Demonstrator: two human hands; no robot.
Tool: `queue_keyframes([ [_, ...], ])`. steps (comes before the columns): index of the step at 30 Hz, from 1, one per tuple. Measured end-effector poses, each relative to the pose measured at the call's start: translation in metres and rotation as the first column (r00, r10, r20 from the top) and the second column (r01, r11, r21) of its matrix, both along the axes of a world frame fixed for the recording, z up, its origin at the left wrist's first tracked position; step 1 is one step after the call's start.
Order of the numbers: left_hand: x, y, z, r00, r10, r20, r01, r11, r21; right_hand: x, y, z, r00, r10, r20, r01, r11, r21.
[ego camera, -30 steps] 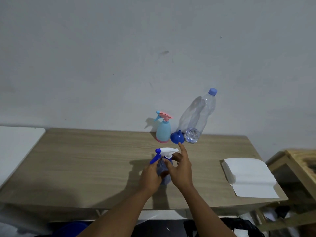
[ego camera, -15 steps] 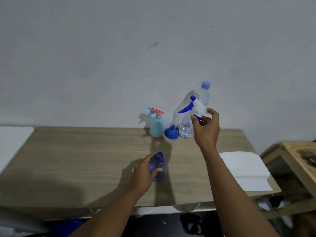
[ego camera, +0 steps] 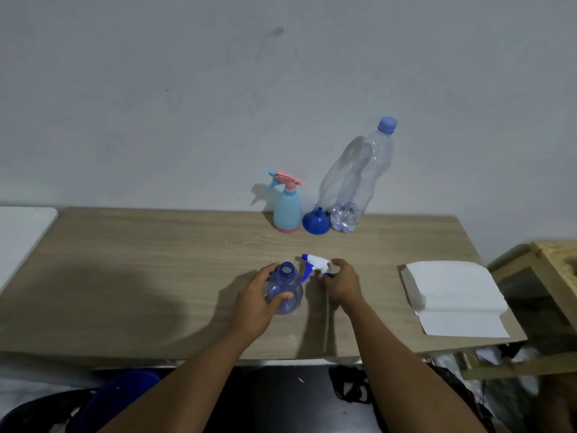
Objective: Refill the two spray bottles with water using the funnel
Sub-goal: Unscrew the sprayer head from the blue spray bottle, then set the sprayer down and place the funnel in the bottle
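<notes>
The left hand (ego camera: 259, 300) curls round the open-necked blue spray bottle (ego camera: 285, 292), which stands on the table (ego camera: 156, 276). Just right of that bottle, the right hand (ego camera: 342, 284) pinches the spray head (ego camera: 315, 264). Behind that bottle, near the wall, stand the pale spray bottle (ego camera: 287, 210), funnel (ego camera: 316, 222) and water bottle (ego camera: 359, 182).

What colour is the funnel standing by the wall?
The funnel is solid dark blue; the head view shows it.
</notes>
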State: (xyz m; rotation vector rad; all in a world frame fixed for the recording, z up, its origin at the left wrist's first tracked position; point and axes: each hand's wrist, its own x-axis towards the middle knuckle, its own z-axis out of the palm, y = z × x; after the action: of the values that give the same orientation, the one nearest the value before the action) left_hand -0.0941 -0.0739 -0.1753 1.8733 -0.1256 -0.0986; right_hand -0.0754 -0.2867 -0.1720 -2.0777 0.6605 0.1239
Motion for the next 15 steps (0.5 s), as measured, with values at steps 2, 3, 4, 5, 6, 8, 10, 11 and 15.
queue_keyframes([
  [2, -0.0005, -0.0001, 0.0006, 1.000, -0.005, -0.009, 0.005, 1.000, -0.010, 0.0030, -0.0004, -0.0008, 1.000, 0.018, -0.010, -0.018, 1.000, -0.007],
  [3, -0.0009, -0.0002, 0.0005, 1.000, -0.005, -0.013, 0.005, 1.000, -0.010, 0.0036, -0.0005, 0.0004, 1.000, 0.023, -0.019, -0.024, 1.000, -0.015],
  [4, -0.0015, -0.0001, 0.0012, 1.000, -0.004, -0.019, 0.004, 1.000, -0.009, 0.0037, -0.0008, 0.0007, 0.999, 0.025, -0.027, -0.026, 0.999, -0.026],
  [5, -0.0021, -0.0003, 0.0024, 1.000, -0.004, -0.021, 0.004, 1.000, -0.009, 0.0033, -0.0015, 0.0005, 0.999, 0.031, -0.026, -0.032, 0.999, -0.033],
  [6, -0.0026, -0.0001, 0.0029, 1.000, -0.004, -0.025, 0.004, 1.000, -0.011, 0.0024, -0.0018, 0.0006, 0.999, 0.033, -0.022, -0.034, 0.999, -0.036],
  [8, -0.0035, 0.0001, 0.0040, 0.999, -0.007, -0.031, 0.006, 1.000, -0.017, 0.0002, -0.0023, 0.0011, 1.000, 0.011, -0.020, -0.012, 1.000, -0.027],
  [10, -0.0037, 0.0007, 0.0051, 1.000, -0.001, -0.029, 0.001, 1.000, -0.010, -0.0011, -0.0033, 0.0002, 1.000, -0.009, -0.028, 0.008, 1.000, -0.010],
  [11, -0.0038, 0.0006, 0.0059, 1.000, 0.000, -0.028, 0.000, 1.000, -0.006, -0.0022, -0.0036, -0.0008, 0.999, -0.008, -0.031, 0.008, 1.000, 0.000],
  [15, -0.0043, 0.0004, 0.0080, 1.000, -0.003, -0.029, 0.003, 1.000, 0.003, -0.0032, -0.0052, -0.0030, 0.999, -0.045, 0.007, 0.045, 0.999, 0.002],
])
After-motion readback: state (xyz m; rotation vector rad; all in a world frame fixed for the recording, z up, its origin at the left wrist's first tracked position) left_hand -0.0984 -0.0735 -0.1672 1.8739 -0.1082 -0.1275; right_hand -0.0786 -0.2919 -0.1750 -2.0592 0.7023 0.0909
